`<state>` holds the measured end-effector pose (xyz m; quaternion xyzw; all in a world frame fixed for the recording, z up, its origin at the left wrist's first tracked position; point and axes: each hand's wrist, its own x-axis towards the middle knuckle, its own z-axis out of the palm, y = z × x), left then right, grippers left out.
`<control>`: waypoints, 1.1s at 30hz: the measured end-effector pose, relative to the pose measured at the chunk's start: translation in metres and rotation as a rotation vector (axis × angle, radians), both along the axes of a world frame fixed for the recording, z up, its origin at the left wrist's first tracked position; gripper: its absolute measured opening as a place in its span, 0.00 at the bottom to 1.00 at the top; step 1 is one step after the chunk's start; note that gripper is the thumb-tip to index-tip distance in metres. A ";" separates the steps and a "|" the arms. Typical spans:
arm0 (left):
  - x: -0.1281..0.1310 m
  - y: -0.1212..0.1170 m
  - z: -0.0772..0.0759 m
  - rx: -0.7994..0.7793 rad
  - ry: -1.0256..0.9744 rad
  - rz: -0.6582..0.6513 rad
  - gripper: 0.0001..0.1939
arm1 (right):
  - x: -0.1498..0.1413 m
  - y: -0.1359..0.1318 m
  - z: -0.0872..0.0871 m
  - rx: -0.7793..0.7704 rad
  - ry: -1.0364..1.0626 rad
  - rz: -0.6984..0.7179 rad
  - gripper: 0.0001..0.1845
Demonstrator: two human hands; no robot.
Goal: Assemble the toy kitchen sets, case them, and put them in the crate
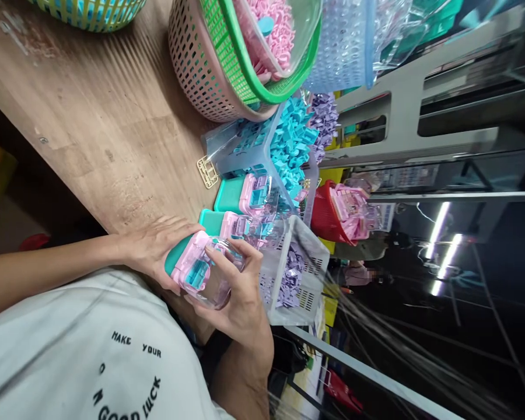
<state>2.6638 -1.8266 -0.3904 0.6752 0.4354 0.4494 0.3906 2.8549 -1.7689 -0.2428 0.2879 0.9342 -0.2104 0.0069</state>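
Both my hands on a pink toy at the table edge.

My left hand point(157, 248) cups the toy point(196, 271) from behind, fingers curled round its teal base. My right hand point(238, 297) grips its clear cover, fingers closed over it. Two more toys point(245, 210) lie beyond, beside a basket point(304, 274) of purple parts.

Bright, even light on the table point(91, 116); ceiling tubes point(441, 233) glare; right edge streaked, dark, distorted.
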 end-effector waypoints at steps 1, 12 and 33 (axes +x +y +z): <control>0.001 0.000 0.000 0.004 -0.007 0.006 0.54 | -0.001 0.000 0.000 0.007 0.004 -0.001 0.43; 0.002 0.001 0.001 0.018 -0.044 0.003 0.51 | 0.006 -0.006 -0.008 -0.020 0.065 -0.008 0.43; 0.009 0.001 -0.005 0.046 -0.038 0.057 0.51 | -0.013 -0.007 0.008 0.067 -0.093 0.003 0.43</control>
